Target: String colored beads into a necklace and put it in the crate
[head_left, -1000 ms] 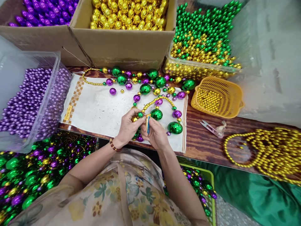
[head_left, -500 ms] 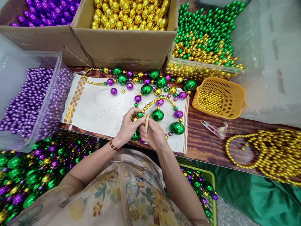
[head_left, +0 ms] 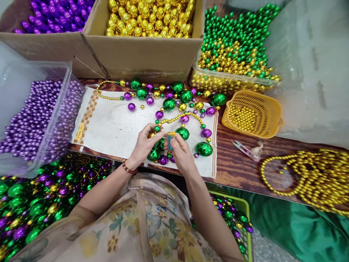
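Note:
My left hand (head_left: 144, 145) pinches a strand of green, gold and purple beads (head_left: 180, 118) that loops over the white cloth (head_left: 114, 127). My right hand (head_left: 180, 154) is closed round a small blue and yellow object (head_left: 171, 140), held upright close to the left fingertips. Large green balls (head_left: 203, 148) and purple ones of the strand lie just beyond and under both hands. Both hands hover over the cloth's near edge.
Cardboard boxes of gold balls (head_left: 148, 18) and purple balls (head_left: 54, 14) stand behind. A clear tub of purple beads (head_left: 32, 116) is left, green and gold beads (head_left: 237, 47) back right. A yellow basket (head_left: 252, 113), snips (head_left: 244, 147) and gold strands (head_left: 308, 178) lie right.
The right hand has turned the small blue and yellow object so its face shows. The left hand has shifted slightly, and green and purple balls now show below the fingers.

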Demonstrator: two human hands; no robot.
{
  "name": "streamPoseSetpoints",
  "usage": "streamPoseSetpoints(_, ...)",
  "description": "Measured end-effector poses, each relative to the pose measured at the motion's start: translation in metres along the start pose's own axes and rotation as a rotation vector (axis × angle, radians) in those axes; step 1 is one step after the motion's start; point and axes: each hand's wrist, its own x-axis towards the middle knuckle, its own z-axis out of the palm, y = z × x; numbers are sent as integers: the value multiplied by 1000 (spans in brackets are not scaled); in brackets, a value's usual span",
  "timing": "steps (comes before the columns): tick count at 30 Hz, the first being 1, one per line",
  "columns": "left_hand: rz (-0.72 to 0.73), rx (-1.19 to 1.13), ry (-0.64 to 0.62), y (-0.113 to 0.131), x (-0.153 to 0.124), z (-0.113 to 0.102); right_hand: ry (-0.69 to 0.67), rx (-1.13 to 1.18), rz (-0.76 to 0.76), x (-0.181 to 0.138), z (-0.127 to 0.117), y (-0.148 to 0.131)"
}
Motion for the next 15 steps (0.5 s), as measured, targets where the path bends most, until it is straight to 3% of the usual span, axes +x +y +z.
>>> streamPoseSetpoints(6,65,121,-48,4,-6,-7,119,-250,29,7,-1,-8)
streamPoseSetpoints(15,90,78,-13,1,-10,-5,215,-774,-250,11,4,-22)
